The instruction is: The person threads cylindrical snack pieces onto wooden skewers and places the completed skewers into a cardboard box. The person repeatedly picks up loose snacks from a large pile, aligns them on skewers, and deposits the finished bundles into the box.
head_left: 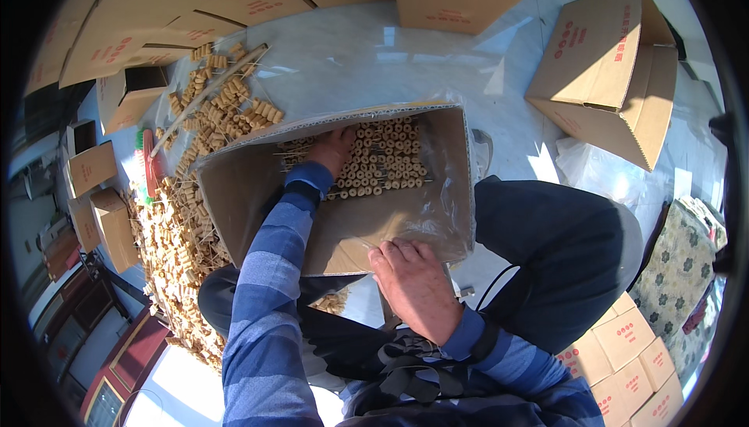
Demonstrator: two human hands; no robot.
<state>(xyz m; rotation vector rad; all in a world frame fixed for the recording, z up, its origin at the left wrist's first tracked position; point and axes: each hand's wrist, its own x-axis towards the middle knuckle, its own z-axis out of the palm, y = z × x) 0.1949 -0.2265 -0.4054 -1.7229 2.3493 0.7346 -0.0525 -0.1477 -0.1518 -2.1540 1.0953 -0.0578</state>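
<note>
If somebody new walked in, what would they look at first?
Probably the open cardboard box in the middle, where the left hand reaches in at rows of round tan pieces with holes, while the right hand rests on its near edge. Next, maybe the big heap of tan pieces on the left, partly in bright sunlight.

Striped sleeves (269,271) (bands of lighter and darker blue), black wrist straps (485,341) and dark trousers (558,248)
</note>
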